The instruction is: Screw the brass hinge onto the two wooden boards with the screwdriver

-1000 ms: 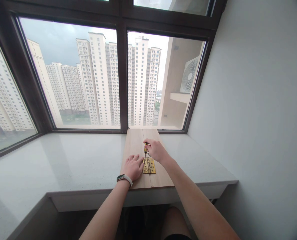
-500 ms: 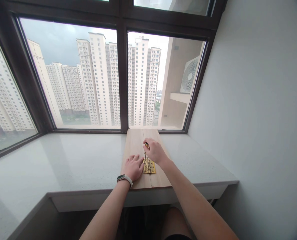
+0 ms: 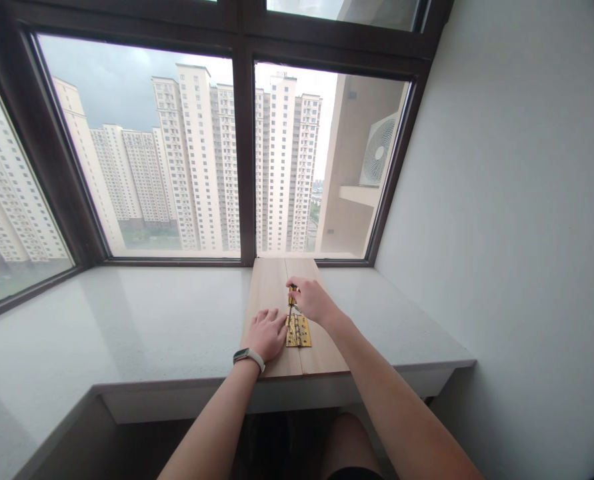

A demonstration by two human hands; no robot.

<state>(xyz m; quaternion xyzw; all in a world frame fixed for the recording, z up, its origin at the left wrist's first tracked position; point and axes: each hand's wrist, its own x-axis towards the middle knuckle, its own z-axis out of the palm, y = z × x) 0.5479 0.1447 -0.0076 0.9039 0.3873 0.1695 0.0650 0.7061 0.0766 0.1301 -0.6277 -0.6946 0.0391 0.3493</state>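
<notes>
Screwdriver (image 3: 291, 298) stood upright over the brass hinge (image 3: 298, 331), right hand (image 3: 314, 301) fingers gripping it; left hand (image 3: 267, 333) lay flat beside the hinge, best pressing firmly.

The hinge (image 3: 298, 331) is shiny, brass-coloured metal. It lies on matt, pale wood-grain boards (image 3: 271, 287). The bench (image 3: 167, 320) looks like smooth, faintly glossy white stone.

brass hinge (image 3: 298, 331), opened flat, shiny gold, lying across the seam of two light wooden boards (image 3: 277, 293) laid side by side on the sill. small screwdriver (image 3: 291, 301), dark handle with a yellow band, standing near upright, tip down on the hinge's far left corner.
</notes>
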